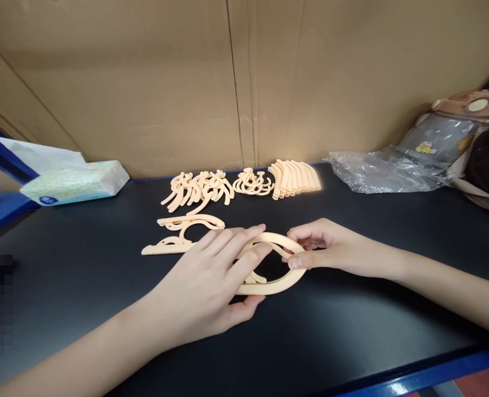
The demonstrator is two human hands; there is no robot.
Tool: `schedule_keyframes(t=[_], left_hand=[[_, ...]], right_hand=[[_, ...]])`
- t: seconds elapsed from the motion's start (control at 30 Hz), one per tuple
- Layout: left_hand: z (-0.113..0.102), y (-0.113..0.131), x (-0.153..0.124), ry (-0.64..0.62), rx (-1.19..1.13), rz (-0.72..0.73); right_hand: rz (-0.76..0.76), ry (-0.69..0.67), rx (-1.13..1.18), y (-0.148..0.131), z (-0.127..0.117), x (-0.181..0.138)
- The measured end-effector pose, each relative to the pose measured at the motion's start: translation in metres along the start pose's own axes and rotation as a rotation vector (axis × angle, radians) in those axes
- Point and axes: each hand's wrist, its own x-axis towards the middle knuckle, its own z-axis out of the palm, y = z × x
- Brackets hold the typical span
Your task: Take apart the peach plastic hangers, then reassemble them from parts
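Both hands hold a beige plastic folding hanger [283, 286], bent into a loop above the black table. My left hand [223, 259] lies over its left side, fingers across the top and thumb below, hiding much of it. At the loop's right end, my right hand [316, 248] pinches the curved rim between thumb and fingers. Inside the loop, a small curved part [258, 277] shows. Just beyond my left hand lies another beige hanger [167, 249], with a round hook part between its two arms, partly covered by that hand.
At the back are a heap of beige hanger pieces [200, 190], thin hooks [252, 183] and a row of curved arms [296, 177]. A tissue pack [79, 182] sits left. Clear plastic bags [376, 171] and a bottle [438, 132] stand right, before a cardboard wall [145, 82].
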Motion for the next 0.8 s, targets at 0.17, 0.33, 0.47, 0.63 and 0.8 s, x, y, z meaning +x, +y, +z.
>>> schedule_keyframes(t=[0.17,0.33,0.47,0.63,0.8], left_hand=[[-0.007,-0.002,0.0,-0.031,-0.078,-0.042],[-0.024,-0.037,-0.004,-0.172,-0.202,-0.266],[-0.033,-0.081,-0.021,-0.291,-0.216,-0.427],[-0.039,-0.107,-0.032,-0.467,-0.173,-0.504],[-0.04,-0.104,-0.026,-0.524,-0.194,-0.498]], right_hand=[[-0.089,0.016,-0.078,-0.001,0.004,-0.002],[-0.146,0.151,-0.098,0.006,-0.004,-0.002],[-0.112,0.223,-0.146,0.014,-0.016,0.002],[-0.084,0.216,-0.19,0.014,-0.02,0.003],[-0.055,0.202,-0.231,0.011,-0.018,0.001]])
